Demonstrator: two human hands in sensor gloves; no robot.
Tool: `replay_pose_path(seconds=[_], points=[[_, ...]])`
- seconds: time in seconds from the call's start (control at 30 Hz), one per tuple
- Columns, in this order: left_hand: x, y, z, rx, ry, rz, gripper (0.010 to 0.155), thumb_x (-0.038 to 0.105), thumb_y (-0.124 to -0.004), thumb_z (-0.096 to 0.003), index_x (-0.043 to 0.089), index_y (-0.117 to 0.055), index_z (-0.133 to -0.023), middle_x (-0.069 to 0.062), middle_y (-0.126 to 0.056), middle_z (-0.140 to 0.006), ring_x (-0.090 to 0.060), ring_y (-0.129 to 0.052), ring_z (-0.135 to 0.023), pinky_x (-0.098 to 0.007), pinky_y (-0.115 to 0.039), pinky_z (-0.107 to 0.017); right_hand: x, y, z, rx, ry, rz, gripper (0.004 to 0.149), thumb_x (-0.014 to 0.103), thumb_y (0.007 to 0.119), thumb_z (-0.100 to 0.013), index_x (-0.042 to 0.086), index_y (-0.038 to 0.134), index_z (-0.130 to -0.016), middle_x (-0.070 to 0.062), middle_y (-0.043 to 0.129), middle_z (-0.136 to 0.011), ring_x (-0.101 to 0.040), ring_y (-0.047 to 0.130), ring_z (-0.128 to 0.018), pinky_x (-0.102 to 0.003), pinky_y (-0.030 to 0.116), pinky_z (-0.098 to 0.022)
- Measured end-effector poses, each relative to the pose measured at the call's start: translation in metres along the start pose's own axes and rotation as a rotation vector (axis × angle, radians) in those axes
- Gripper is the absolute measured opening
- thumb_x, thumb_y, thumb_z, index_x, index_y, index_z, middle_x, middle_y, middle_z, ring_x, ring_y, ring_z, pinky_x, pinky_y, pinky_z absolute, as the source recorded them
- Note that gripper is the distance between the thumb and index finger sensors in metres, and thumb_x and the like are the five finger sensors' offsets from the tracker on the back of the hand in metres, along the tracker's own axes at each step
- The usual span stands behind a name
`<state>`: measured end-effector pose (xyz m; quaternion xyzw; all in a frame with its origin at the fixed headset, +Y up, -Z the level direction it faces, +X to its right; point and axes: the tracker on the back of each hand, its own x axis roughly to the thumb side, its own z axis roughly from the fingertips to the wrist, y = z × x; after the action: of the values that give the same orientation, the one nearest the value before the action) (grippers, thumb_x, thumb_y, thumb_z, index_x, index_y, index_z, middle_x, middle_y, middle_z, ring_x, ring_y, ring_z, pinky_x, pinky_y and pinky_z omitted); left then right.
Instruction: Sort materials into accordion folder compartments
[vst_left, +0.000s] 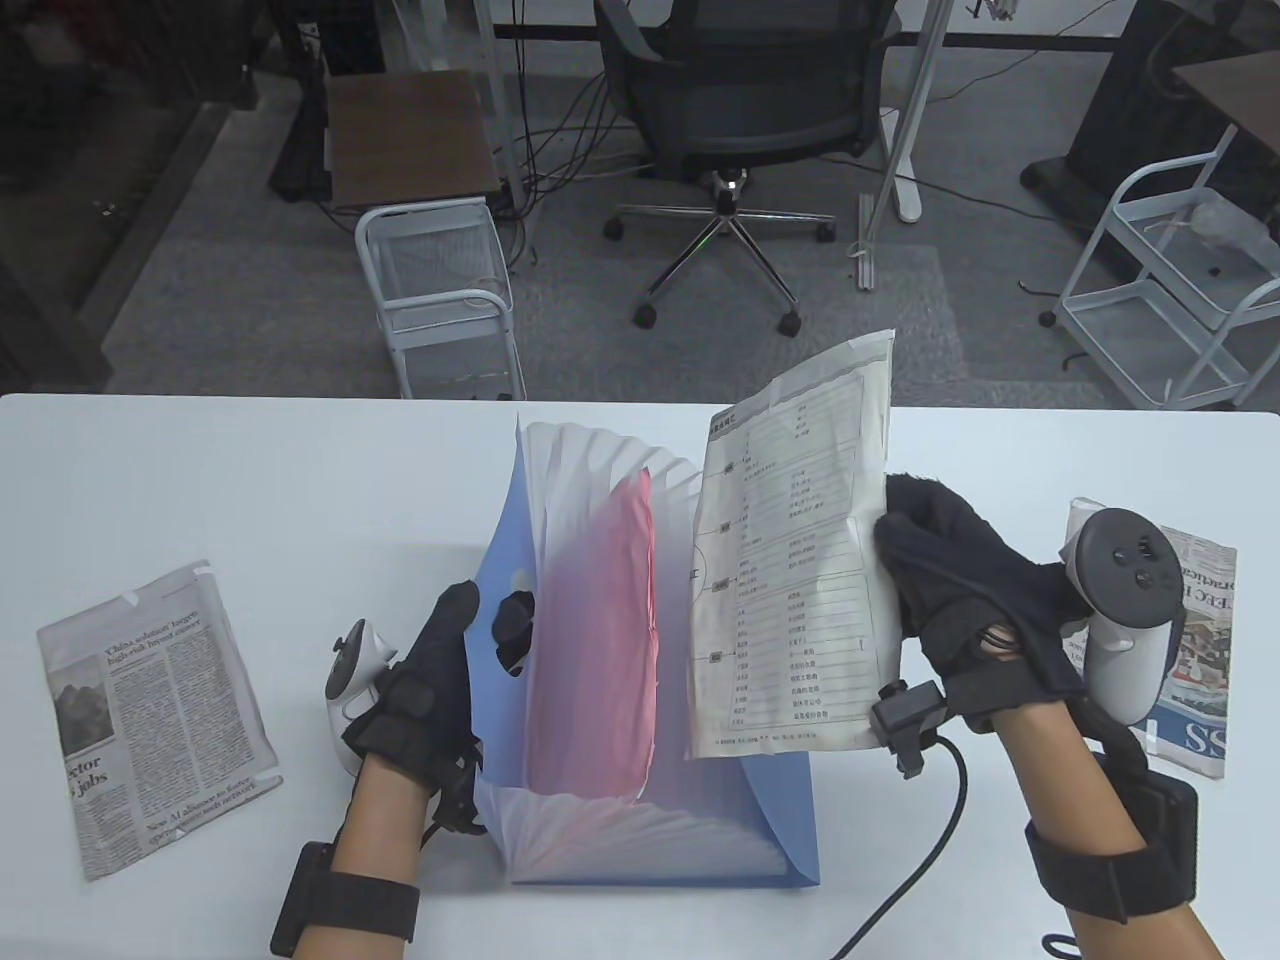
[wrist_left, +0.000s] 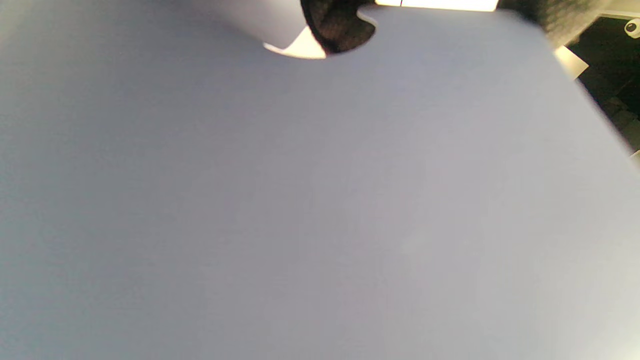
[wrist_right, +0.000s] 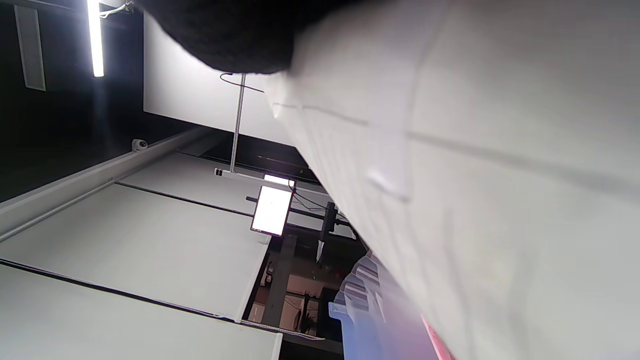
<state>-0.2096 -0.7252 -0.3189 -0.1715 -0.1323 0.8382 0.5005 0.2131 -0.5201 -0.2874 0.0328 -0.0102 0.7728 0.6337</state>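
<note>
Looking down from the table view, the right hand (vst_left: 965, 590) is gripping a printed sheet (vst_left: 790, 570) by its right edge, holding it upright above the right side of the accordion folder (vst_left: 640, 700). The sheet's long axis is running up and down, its lower edge hanging just over the open pleats, to the right of a pink sheet (vst_left: 600, 640) already standing in a middle compartment. The left hand (vst_left: 420, 680) is pressing against the folder's blue left cover, one fingertip showing through the cut-out hole, propping the folder open. A folded newspaper (vst_left: 150, 710) is lying well to the left, another newspaper piece (vst_left: 1195, 650) to the right, behind the right hand.

In the left wrist view, the blue cover (wrist_left: 320, 200) is filling almost everything; a dark fingertip (wrist_left: 337, 25) is poking through the notch.

In the right wrist view, the sheet (wrist_right: 500, 175) is sweeping diagonally across, the glove's dark edge at its top and the pleats (wrist_right: 365, 295) below it. By my judgement, the sheet needs lowering leftward into a pocket.
</note>
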Motion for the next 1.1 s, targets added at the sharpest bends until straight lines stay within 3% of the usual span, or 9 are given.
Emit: replay_pose_path(seconds=[0.77, 1.1], points=[[-0.001, 0.002, 0.001, 0.007, -0.002, -0.005, 0.068, 0.073, -0.058, -0.0659, 0.013, -0.065, -0.098, -0.036, 0.003, -0.118, -0.065, 0.004, -0.098, -0.074, -0.019, -0.061, -0.012, 0.015, 0.001, 0.1, 0.057, -0.015, 0.042, 0.024, 0.077, -0.059, 0.009, 0.066, -0.097, -0.015, 0.095, -0.078, -0.034, 0.112, -0.038, -0.03, 0.1, -0.017], [-0.001, 0.002, 0.0, 0.005, 0.0, -0.011, 0.068, 0.072, -0.058, -0.066, 0.013, -0.066, -0.098, -0.036, 0.003, -0.118, -0.065, 0.004, -0.098, -0.074, -0.019, -0.061, -0.02, 0.026, -0.006, 0.124, 0.1, 0.057, 0.047, 0.025, 0.078, -0.059, 0.006, 0.063, -0.1, -0.015, 0.095, -0.079, -0.035, 0.112, -0.039, -0.031, 0.1, -0.018]])
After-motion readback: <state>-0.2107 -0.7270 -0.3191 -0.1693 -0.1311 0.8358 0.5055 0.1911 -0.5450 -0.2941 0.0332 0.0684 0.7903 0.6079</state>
